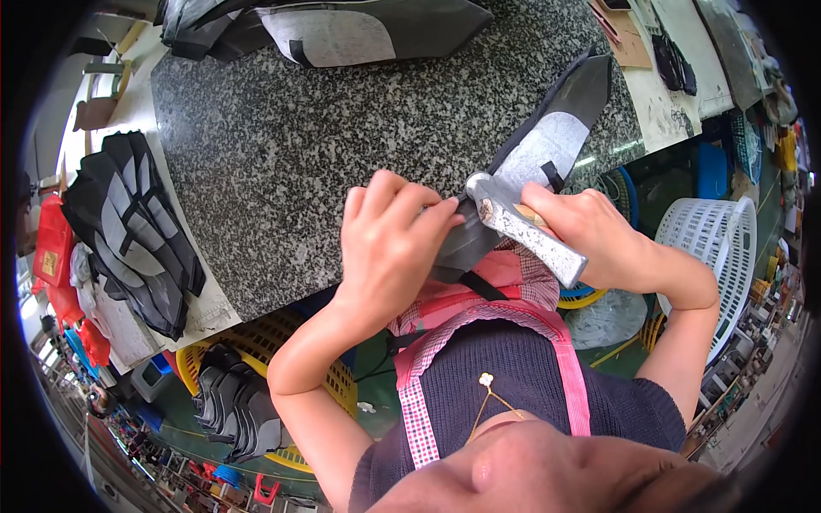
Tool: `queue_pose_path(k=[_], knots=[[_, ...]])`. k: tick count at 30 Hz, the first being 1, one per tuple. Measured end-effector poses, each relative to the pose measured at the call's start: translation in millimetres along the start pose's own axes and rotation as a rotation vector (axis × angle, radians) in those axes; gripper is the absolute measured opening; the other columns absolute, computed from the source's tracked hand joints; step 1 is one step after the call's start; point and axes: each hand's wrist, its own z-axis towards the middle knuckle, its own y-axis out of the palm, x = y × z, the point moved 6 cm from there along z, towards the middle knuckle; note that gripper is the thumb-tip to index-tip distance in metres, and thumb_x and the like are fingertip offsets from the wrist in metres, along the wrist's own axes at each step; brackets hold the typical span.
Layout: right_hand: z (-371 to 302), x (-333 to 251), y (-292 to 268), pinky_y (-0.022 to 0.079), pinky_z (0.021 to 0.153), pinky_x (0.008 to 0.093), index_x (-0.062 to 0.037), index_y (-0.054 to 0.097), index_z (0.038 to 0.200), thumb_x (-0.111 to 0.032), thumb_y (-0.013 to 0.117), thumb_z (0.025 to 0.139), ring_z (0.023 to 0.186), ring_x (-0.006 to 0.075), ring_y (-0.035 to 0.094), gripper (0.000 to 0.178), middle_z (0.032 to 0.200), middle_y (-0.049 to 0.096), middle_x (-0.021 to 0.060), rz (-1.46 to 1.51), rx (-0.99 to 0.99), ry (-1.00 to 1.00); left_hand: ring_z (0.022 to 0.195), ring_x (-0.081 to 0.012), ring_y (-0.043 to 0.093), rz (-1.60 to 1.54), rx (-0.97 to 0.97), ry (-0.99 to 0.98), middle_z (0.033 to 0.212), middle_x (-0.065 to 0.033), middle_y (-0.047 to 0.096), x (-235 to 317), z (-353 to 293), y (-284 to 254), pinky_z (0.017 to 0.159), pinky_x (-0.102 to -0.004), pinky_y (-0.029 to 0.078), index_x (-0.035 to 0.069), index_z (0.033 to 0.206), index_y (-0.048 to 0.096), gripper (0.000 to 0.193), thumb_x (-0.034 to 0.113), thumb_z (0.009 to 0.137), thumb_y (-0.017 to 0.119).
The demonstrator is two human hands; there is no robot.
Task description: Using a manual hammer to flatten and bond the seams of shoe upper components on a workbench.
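Across the near right edge of the speckled stone slab (256, 162) lies a long, flexible black piece with a grey panel (547, 145), its lower end hanging toward my apron. My left hand (386, 235) is closed, thumb and forefinger pinching that piece's edge. A hammer (534, 229) with a worn metal head is held in my right hand (599, 231), fingers wrapped round its short wooden handle. The hammer's head is over the piece, close to my left fingertips; I cannot tell whether it touches. Part of the piece is hidden beneath the hammer.
Similar black-and-grey pieces (333, 34) lie at the slab's far edge. Another stack (132, 231) sits on the left. Below, a yellow basket (338, 393) holds more dark pieces (235, 402). A white plastic basket (723, 248) stands at right.
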Motion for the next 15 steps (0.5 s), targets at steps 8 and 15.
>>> queue_pose_path(k=[8, 15], knots=[[5.8, -12.2, -5.3, 0.047, 0.056, 0.0492, -0.0022, 0.049, 0.103, -0.012, 0.060, 0.091, 0.068, 0.0451, 0.062, 0.019, 0.070, 0.060, 0.0231, 0.171, 0.052, 0.023, 0.088, -0.0177, 0.057, 0.208, 0.034, 0.170, 0.093, 0.0012, 0.063, 6.1, -14.7, 3.0, 0.075, -0.0347, 0.039, 0.007, 0.094, 0.070, 0.017, 0.016, 0.079, 0.069], [17.5, -9.1, -7.1, 0.049, 0.058, 0.0490, -0.0008, 0.051, 0.106, -0.011, 0.057, 0.091, 0.069, 0.0451, 0.062, 0.019, 0.065, 0.058, 0.0218, 0.057, 0.016, 0.040, 0.087, -0.0173, 0.057, 0.149, 0.048, 0.092, 0.089, 0.0030, 0.063, -1.5, -22.4, -3.9, 0.075, -0.0348, 0.039, 0.009, 0.090, 0.072, 0.018, 0.018, 0.075, 0.075]])
